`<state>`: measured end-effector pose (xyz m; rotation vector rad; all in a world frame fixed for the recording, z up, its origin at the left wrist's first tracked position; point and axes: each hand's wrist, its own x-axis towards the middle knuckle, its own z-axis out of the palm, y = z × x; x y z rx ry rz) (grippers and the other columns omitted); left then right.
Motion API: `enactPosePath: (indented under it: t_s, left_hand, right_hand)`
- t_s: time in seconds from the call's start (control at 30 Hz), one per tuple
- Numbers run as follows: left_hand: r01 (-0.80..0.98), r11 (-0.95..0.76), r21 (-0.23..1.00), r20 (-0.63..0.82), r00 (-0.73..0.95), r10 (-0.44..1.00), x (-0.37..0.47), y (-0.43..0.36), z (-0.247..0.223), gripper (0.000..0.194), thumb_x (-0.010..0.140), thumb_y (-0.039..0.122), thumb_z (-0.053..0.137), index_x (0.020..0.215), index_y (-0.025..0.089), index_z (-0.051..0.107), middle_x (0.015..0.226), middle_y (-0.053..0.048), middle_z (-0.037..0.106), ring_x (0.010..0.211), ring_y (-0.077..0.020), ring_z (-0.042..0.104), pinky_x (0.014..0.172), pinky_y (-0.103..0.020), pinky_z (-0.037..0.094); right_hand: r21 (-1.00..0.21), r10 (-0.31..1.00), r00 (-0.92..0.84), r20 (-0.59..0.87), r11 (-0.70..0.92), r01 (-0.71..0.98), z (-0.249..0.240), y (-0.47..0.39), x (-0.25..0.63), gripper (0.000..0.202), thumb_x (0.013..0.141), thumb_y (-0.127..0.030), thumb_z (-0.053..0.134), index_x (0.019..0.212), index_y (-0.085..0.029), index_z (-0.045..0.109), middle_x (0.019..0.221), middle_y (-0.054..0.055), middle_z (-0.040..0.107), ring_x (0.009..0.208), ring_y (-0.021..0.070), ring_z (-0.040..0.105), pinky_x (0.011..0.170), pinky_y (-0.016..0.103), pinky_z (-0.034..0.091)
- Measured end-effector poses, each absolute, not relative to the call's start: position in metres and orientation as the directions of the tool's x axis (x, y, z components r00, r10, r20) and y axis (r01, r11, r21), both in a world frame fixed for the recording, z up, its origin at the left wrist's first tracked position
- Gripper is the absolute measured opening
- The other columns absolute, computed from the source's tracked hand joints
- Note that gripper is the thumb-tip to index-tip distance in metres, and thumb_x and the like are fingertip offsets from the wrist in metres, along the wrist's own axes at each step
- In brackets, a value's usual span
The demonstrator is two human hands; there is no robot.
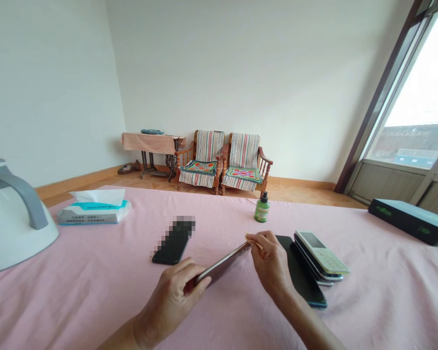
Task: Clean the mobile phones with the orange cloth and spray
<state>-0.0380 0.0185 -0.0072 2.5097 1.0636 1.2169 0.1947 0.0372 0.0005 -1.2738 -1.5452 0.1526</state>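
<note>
My left hand point(171, 296) grips the near end of a smartphone point(224, 265), tilted above the pink cloth with its thin edge towards me. At the phone's far end, my right hand point(270, 260) is closed on a small cream-coloured wad point(254, 240), pressed against the edge; its material is hard to make out. Another black phone point(171, 245) lies to the left, partly pixelated. Just right of my right hand are a large dark phone or tablet point(302, 277) and a stack of phones topped by a white keypad phone point(323, 250).
A green spray bottle point(262, 210) stands beyond my hands. On the left are a tissue pack point(95, 209) and a white kettle point(14, 223); a black box point(412, 221) lies at the right. Pink cloth point(105, 296) covers the table. Two wooden chairs point(219, 167) stand against the wall.
</note>
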Motion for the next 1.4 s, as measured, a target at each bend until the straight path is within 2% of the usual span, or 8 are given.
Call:
enactPosePath:
  t_s: [0.27, 0.43, 0.57, 0.73, 0.87, 1.03, 1.2, 1.4]
  left_hand:
    - [0.532, -0.719, 0.447, 0.581, 0.438, 0.686, -0.038, 0.017, -0.002, 0.017, 0.091, 0.022, 0.05, 0.085, 0.016, 0.064, 0.067, 0.0, 0.054, 0.059, -0.0118, 0.052, 0.056, -0.021, 0.041]
    - [0.51, -0.736, 0.446, 0.597, 0.443, 0.669, -0.036, 0.017, -0.004, 0.014, 0.09, 0.02, 0.05, 0.089, 0.018, 0.064, 0.069, 0.0, 0.055, 0.061, -0.0124, 0.054, 0.057, -0.021, 0.041]
    - [0.505, -0.734, 0.455, 0.59, 0.446, 0.673, -0.036, 0.017, -0.003, 0.014, 0.09, 0.019, 0.05, 0.091, 0.018, 0.064, 0.07, 0.0, 0.056, 0.062, -0.0123, 0.054, 0.058, -0.021, 0.041]
    - [0.51, -0.735, 0.448, 0.595, 0.444, 0.67, -0.036, 0.015, -0.002, 0.014, 0.09, 0.019, 0.05, 0.091, 0.018, 0.064, 0.069, 0.0, 0.055, 0.061, -0.0122, 0.053, 0.057, -0.021, 0.041]
    - [0.517, -0.734, 0.44, 0.597, 0.443, 0.669, -0.035, 0.015, -0.001, 0.015, 0.09, 0.019, 0.05, 0.089, 0.016, 0.064, 0.068, -0.001, 0.055, 0.061, -0.0125, 0.053, 0.057, -0.021, 0.042]
    - [0.519, -0.733, 0.439, 0.603, 0.434, 0.669, -0.036, 0.017, -0.001, 0.015, 0.09, 0.02, 0.051, 0.087, 0.016, 0.065, 0.067, 0.0, 0.054, 0.058, -0.0117, 0.052, 0.055, -0.021, 0.04]
    - [0.514, -0.73, 0.451, 0.594, 0.437, 0.675, -0.035, 0.018, 0.0, 0.014, 0.09, 0.02, 0.051, 0.087, 0.016, 0.064, 0.068, 0.0, 0.055, 0.06, -0.012, 0.052, 0.056, -0.021, 0.041]
    - [0.528, -0.726, 0.441, 0.591, 0.438, 0.678, -0.035, 0.017, -0.002, 0.015, 0.09, 0.02, 0.051, 0.086, 0.016, 0.064, 0.067, 0.0, 0.053, 0.059, -0.0121, 0.051, 0.055, -0.021, 0.04]
  right_hand:
    - [-0.535, 0.701, -0.082, 0.708, 0.609, 0.585, -0.006, 0.017, 0.167, 0.028, 0.083, -0.005, 0.044, 0.097, -0.019, 0.064, 0.087, 0.005, 0.056, 0.079, 0.0143, 0.056, 0.071, 0.024, 0.046]
    - [-0.524, 0.709, -0.029, 0.705, 0.547, 0.653, -0.005, 0.018, 0.173, 0.024, 0.08, -0.003, 0.048, 0.088, -0.019, 0.063, 0.08, 0.003, 0.056, 0.075, 0.0155, 0.055, 0.07, 0.026, 0.045]
    - [-0.514, 0.702, -0.084, 0.708, 0.593, 0.621, -0.002, 0.016, 0.171, 0.025, 0.081, -0.002, 0.046, 0.09, -0.019, 0.063, 0.082, 0.004, 0.057, 0.075, 0.0144, 0.055, 0.068, 0.024, 0.045]
    - [-0.512, 0.697, -0.045, 0.716, 0.567, 0.645, -0.001, 0.013, 0.167, 0.023, 0.08, -0.003, 0.047, 0.085, -0.019, 0.063, 0.078, 0.003, 0.057, 0.073, 0.0149, 0.056, 0.068, 0.025, 0.045]
    - [-0.52, 0.704, -0.076, 0.706, 0.588, 0.62, -0.004, 0.014, 0.169, 0.023, 0.082, -0.004, 0.046, 0.087, -0.02, 0.062, 0.082, 0.004, 0.059, 0.076, 0.0149, 0.057, 0.068, 0.025, 0.046]
    - [-0.555, 0.71, -0.012, 0.704, 0.561, 0.614, -0.005, 0.015, 0.169, 0.021, 0.082, -0.007, 0.048, 0.086, -0.02, 0.064, 0.08, 0.004, 0.059, 0.076, 0.0156, 0.057, 0.068, 0.025, 0.046]
    - [-0.564, 0.713, -0.054, 0.699, 0.597, 0.571, -0.005, 0.011, 0.162, 0.023, 0.083, -0.006, 0.046, 0.092, -0.019, 0.063, 0.083, 0.005, 0.059, 0.075, 0.0149, 0.057, 0.068, 0.025, 0.046]
    - [-0.55, 0.709, -0.02, 0.705, 0.564, 0.615, -0.004, 0.014, 0.165, 0.023, 0.082, -0.005, 0.047, 0.089, -0.018, 0.064, 0.081, 0.005, 0.059, 0.075, 0.0157, 0.057, 0.068, 0.026, 0.046]
